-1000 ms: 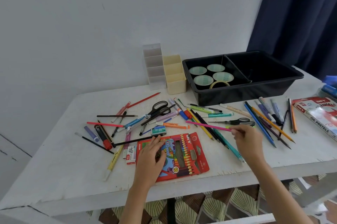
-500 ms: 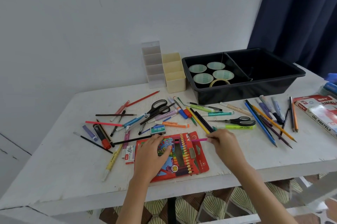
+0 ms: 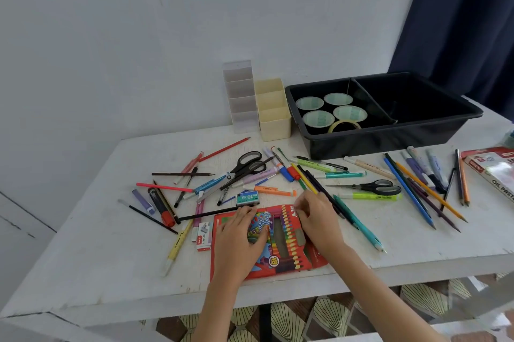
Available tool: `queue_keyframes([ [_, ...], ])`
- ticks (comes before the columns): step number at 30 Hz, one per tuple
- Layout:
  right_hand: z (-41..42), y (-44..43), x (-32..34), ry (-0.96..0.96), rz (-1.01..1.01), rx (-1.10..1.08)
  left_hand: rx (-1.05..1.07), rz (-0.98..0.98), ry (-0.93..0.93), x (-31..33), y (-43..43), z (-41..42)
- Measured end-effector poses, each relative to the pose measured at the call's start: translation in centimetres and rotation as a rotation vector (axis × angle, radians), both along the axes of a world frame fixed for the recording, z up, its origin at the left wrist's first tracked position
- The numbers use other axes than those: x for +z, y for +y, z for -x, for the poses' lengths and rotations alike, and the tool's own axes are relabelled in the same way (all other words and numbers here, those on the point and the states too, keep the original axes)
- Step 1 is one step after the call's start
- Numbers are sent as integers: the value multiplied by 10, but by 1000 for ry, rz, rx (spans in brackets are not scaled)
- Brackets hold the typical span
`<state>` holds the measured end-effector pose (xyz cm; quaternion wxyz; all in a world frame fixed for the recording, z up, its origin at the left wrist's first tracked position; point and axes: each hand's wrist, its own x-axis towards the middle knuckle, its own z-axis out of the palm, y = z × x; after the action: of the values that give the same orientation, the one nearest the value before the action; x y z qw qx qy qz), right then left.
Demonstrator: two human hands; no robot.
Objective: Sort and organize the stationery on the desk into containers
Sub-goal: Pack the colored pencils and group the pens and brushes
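A red box of colour pencils (image 3: 289, 255) lies flat near the desk's front edge. My left hand (image 3: 239, 241) rests flat on its left half, fingers fairly straight, holding it down. At the box's top edge my right hand (image 3: 314, 216) has its fingers curled and pinches a pink pencil (image 3: 278, 210). Only a short pink piece shows there, and the hand hides the rest. Loose pens, pencils and highlighters lie scattered across the white desk (image 3: 111, 258).
A black divided tray (image 3: 389, 137) at the back right holds several tape rolls (image 3: 318, 119) in its left half. A cream organizer (image 3: 274, 116) and a clear one (image 3: 242, 96) stand beside it. Two scissors (image 3: 244, 166) (image 3: 375, 187), a staples box (image 3: 204, 236) and an oil pastels box (image 3: 495, 172) lie around.
My right hand lifted the pink pencil from the pile on the right and carried it left to the top of the red box. My left hand stayed on the box.
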<state>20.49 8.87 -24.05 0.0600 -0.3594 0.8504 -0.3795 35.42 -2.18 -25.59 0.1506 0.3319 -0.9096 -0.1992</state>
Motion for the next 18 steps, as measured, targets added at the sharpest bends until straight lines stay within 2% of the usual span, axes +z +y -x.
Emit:
queue_keyframes([
  [3, 6, 7, 2, -71, -21, 76, 0, -8, 3, -2, 0, 0],
  [8, 17, 27, 0, 126, -109, -254, 3, -36, 25, -2, 0, 0],
  [12, 16, 28, -5, 114, -227, -280, 8, -53, 25, -1, 0, 0],
  [18, 25, 50, 9, 70, -154, -379, 1, -58, -2, 3, 0, 0],
])
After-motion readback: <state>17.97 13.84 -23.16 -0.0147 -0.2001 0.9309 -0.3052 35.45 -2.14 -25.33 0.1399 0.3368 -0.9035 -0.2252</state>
